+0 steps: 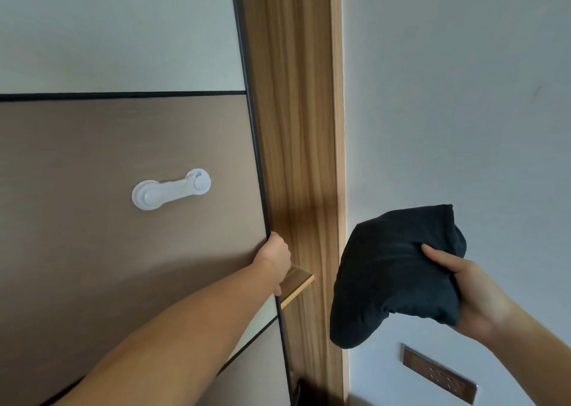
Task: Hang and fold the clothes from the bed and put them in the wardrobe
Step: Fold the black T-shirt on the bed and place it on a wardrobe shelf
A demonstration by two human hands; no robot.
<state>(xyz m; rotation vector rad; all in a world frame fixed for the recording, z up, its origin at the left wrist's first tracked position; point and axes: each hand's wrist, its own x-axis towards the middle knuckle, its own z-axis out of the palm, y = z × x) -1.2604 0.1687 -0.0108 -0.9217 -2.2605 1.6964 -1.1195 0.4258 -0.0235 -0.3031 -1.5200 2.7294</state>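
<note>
Left hand (275, 258) curled round the black-trimmed edge of the sliding wardrobe door (129, 220), fingers wrapped behind the edge and out of sight, thumb side toward the camera. Right hand (469, 291) gripping a folded dark garment (392, 275), thumb pressed on top, remaining fingers underneath and mostly hidden; bundle held in the air to the right of the door edge, in front of the white wall (463, 96).

Likely risks: fingers pinched between the door edge and the wooden frame (293, 127) if the panel slides the wrong way; the one-handed fold sagging at its lower corner and coming undone before reaching a shelf; the bundle catching on the small wooden shelf edge (298, 285) just right of the door edge.

White child-safety latch (171, 189) stuck on the door's brown panel, left of the door edge. Brown wall socket plate (440, 374) low on the wall, well right of the door edge.
</note>
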